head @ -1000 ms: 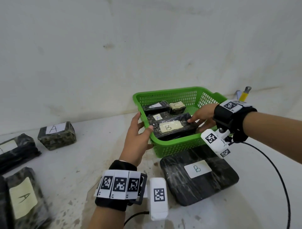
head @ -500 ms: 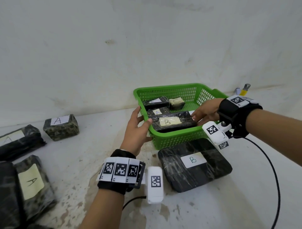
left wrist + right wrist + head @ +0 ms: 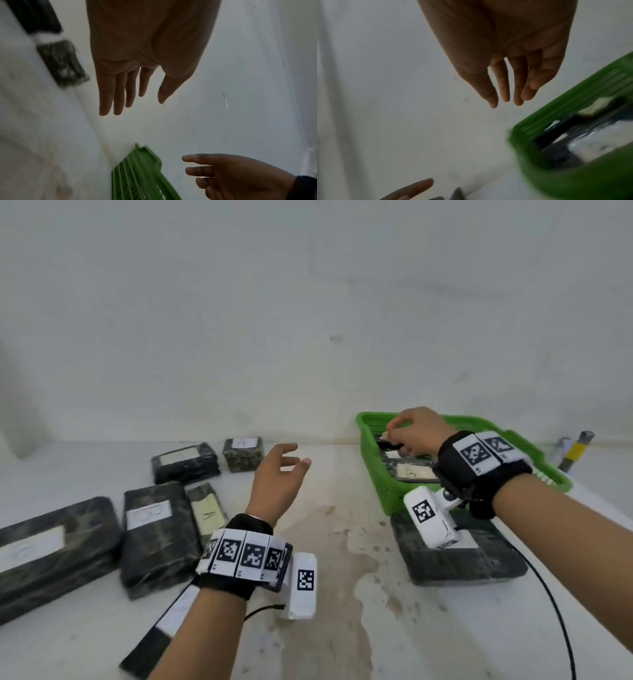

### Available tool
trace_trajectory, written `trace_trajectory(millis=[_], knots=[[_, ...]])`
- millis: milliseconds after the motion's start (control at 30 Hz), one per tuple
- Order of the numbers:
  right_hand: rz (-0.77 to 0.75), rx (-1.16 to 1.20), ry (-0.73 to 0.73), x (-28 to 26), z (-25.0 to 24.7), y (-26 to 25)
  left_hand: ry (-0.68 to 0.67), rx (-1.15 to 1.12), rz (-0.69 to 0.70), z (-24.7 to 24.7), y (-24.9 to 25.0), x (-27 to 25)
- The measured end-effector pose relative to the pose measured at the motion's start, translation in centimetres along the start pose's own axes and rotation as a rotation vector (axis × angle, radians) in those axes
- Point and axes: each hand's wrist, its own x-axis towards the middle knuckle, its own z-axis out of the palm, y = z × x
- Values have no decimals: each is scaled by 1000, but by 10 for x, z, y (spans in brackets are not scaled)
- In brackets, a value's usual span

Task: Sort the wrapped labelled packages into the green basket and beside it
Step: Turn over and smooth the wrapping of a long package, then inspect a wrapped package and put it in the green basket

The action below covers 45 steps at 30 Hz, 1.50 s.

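The green basket (image 3: 375,474) stands at the right by the wall and holds several wrapped dark packages, the nearest one labelled B (image 3: 412,472). My right hand (image 3: 397,433) hovers over the basket's back left part, fingers loosely extended and holding nothing (image 3: 505,88). My left hand (image 3: 294,457) is in the air left of the basket, open and empty (image 3: 120,94). A large flat package labelled B (image 3: 462,563) lies on the table against the basket's front. More wrapped packages lie at the left, among them a small block labelled A (image 3: 243,453).
At the left lie a dark package (image 3: 185,462), a narrow one labelled A (image 3: 205,508), a thick one (image 3: 154,535), a big flat one (image 3: 51,549) and another under my left forearm (image 3: 154,642). A yellow-banded tool (image 3: 577,450) stands right of the basket. A cable (image 3: 561,611) trails from my right wrist.
Both hands have let go of the B package, which now lies in the basket. The left hand has moved left, away from the basket; the right hand has risen over it.
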Motion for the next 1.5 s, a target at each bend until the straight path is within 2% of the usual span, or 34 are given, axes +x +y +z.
trace_trajectory(millis=[133,300,400,500,667,867,1033,1200,1400,1500], knots=[[101,313,-245,-3,76,-44,136,105,87,-69,0,-13],[221,527,-243,24,157,-81,249,100,68,-139,-15,-17],[264,493,-183,44,189,-95,267,40,52,-157,-22,-12],[266,357,-143,63,211,-104,256,-27,28,-161,-25,-7],[222,186,-207,90,237,-97,238,-81,-7,-161,-33,-3],[266,273,-276,84,236,-98,238,-123,-19,-161,-39,-2],[253,654,-253,62,214,-89,203,-153,-32,-154,-34,-6],[182,937,-235,4,185,-81,152,-211,-26,-144,-21,-14],[75,1035,-213,-82,158,-58,-29,-369,-73,-127,-2,-42],[60,1012,-180,-114,156,-42,-152,-355,-51,-112,-6,-66]])
